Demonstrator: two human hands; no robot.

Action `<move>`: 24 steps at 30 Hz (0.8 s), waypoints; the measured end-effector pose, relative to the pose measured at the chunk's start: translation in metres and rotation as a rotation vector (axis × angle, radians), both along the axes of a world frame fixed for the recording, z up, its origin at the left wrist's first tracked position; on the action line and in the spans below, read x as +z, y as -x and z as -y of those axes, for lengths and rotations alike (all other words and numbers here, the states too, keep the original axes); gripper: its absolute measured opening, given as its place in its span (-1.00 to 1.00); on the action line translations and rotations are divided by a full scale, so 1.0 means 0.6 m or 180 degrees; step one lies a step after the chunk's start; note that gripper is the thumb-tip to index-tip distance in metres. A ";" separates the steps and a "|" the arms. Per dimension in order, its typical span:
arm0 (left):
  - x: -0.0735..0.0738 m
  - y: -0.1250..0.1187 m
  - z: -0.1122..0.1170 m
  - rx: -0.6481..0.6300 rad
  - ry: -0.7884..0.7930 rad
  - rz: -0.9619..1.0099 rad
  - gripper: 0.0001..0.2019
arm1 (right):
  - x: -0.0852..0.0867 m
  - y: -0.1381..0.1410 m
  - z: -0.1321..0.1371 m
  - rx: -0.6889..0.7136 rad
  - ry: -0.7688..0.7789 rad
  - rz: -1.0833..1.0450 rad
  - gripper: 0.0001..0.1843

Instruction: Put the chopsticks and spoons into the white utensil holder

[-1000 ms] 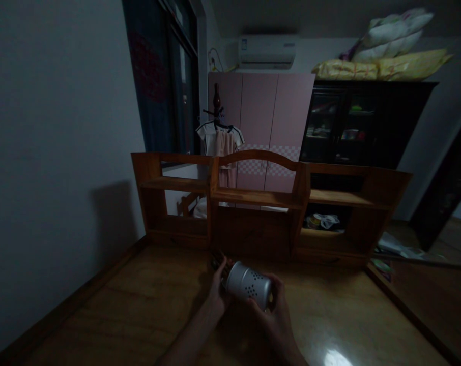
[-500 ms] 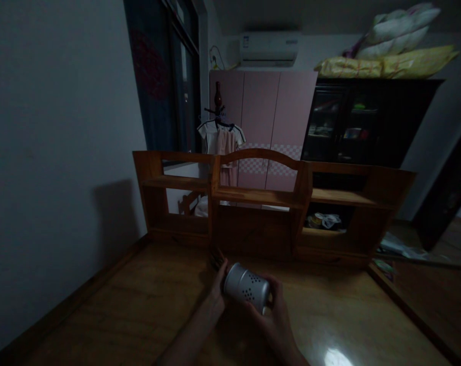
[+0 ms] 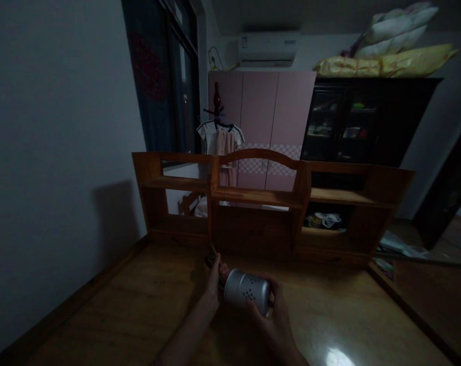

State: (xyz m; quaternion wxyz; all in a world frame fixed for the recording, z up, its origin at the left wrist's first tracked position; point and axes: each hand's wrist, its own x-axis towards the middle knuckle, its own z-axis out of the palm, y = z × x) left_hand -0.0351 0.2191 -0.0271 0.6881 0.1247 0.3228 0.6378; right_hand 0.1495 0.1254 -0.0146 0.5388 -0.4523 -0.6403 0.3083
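Note:
A silver metal utensil holder (image 3: 247, 291), a cylinder with small round holes, lies tilted on its side above the table, its mouth facing left. My right hand (image 3: 275, 312) is wrapped round its base end. At the mouth, my left hand (image 3: 214, 282) is closed round a bundle of thin dark sticks (image 3: 210, 258), whose kind is too dim to make out. Their upper ends stick out past the thumb, and the fingers are curled close to the holder's rim. The inside of the holder is hidden.
Beyond my hands, a wooden shelf unit (image 3: 257, 195) spans the back of the glossy wooden table (image 3: 146, 300). A white plastic bag (image 3: 328, 219) sits in its right compartment. A wall (image 3: 62, 178) borders the left side; a raised wooden edge (image 3: 406, 310) runs along the right.
My left hand has shifted slightly left and up with the bundle, away from the holder's mouth, showing more of its fingers. The holder has levelled a little in my right hand.

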 end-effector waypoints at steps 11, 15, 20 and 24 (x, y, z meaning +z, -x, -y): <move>-0.003 0.040 -0.021 -0.0024 -0.0284 0.0405 -0.68 | 0.009 -0.041 -0.030 -0.0630 0.0287 -0.0475 -0.54; 0.000 0.039 -0.013 -0.0001 -0.0351 0.0505 -0.68 | 0.005 -0.054 -0.051 -0.0796 0.0438 -0.0850 -0.51; 0.013 0.036 -0.006 0.0101 -0.0348 0.0582 -0.64 | -0.003 -0.061 -0.063 -0.0795 0.0588 -0.1151 -0.48; 0.041 0.059 -0.001 0.0131 -0.0316 0.0605 -0.63 | -0.008 -0.064 -0.063 -0.0793 0.0577 -0.1169 -0.48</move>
